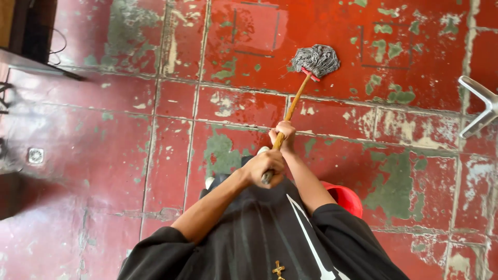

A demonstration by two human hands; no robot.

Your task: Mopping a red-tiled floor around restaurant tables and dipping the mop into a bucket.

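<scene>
Head view: looks straight down over the person's dark shirt onto a worn floor of red-painted tiles [104,155] with grey-green patches where the paint has gone.
Far left: a small square metal floor drain [35,155] sits in the tiles, well apart from the mop; a dark piece of furniture with a trailing black cable [57,44] fills the upper corner.
Left hand [265,167]: closed in a full fist around the top end of the long wooden mop handle [293,106], nearer the body.
Right hand [285,136]: wrapped tightly around the same handle, just beyond the left hand and further along the shaft.
Mop head [316,59]: a bundle of grey string strands on a red clamp, pressed on the floor ahead of the person, near the top centre of the picture.
Progress: the tiles around and behind the mop head shine with a wet gloss, so that stretch appears mopped; the duller tiles to the right look untreated, as far as can be judged.
Right: a round red plastic bucket [346,198] stands beside the person's right arm, partly hidden.
Far right: a pale metal bracket-like frame [482,106] enters at the edge.
</scene>
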